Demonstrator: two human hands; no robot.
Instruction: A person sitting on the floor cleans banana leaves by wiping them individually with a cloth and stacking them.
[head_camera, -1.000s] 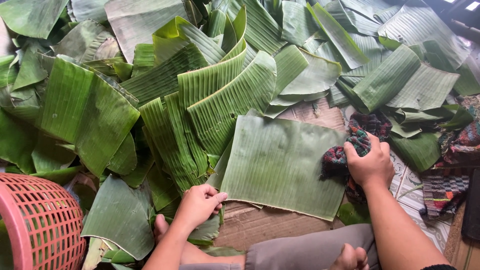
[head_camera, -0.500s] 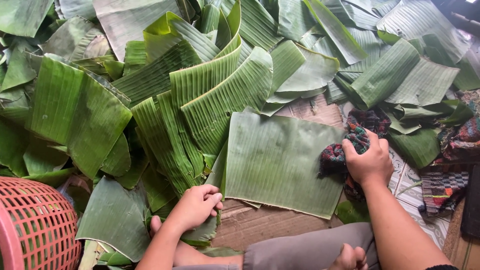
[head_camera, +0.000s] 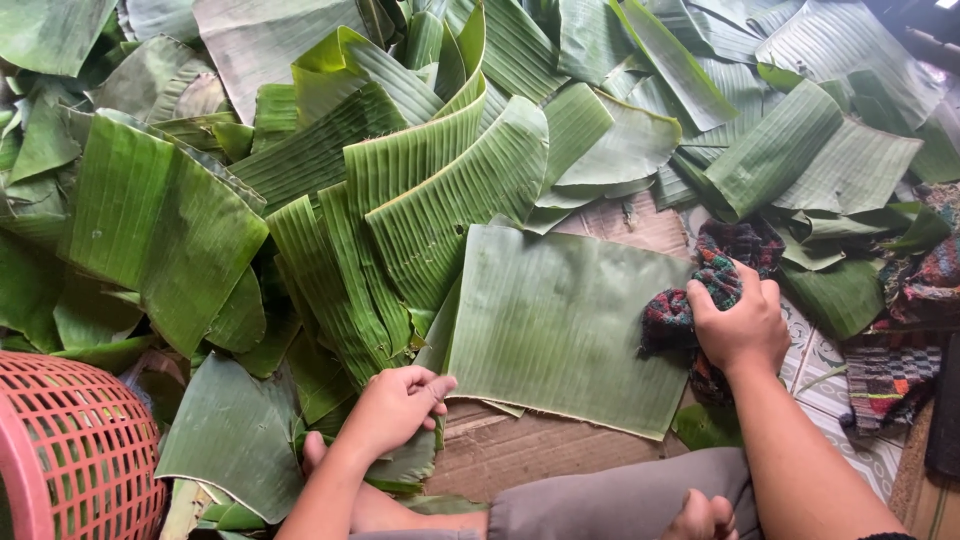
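Note:
A flat, squarish piece of banana leaf (head_camera: 560, 325) lies on brown cardboard (head_camera: 520, 460) in front of me. My right hand (head_camera: 738, 322) grips a dark multicoloured cloth (head_camera: 690, 300) pressed at the leaf's right edge. My left hand (head_camera: 395, 405) rests with curled fingers at the leaf's lower left corner, touching the leaf edges there. My bent leg in grey cloth (head_camera: 620, 505) and a foot (head_camera: 700, 518) show at the bottom.
Heaps of cut banana leaves (head_camera: 400, 160) cover the floor behind and to the left. A pink plastic basket (head_camera: 75, 450) stands at lower left. Patterned cloths (head_camera: 890, 375) and tiled floor (head_camera: 830, 360) lie to the right.
My left hand has slid a little right toward the leaf's lower left corner. My right hand stays with the cloth at the leaf's right edge.

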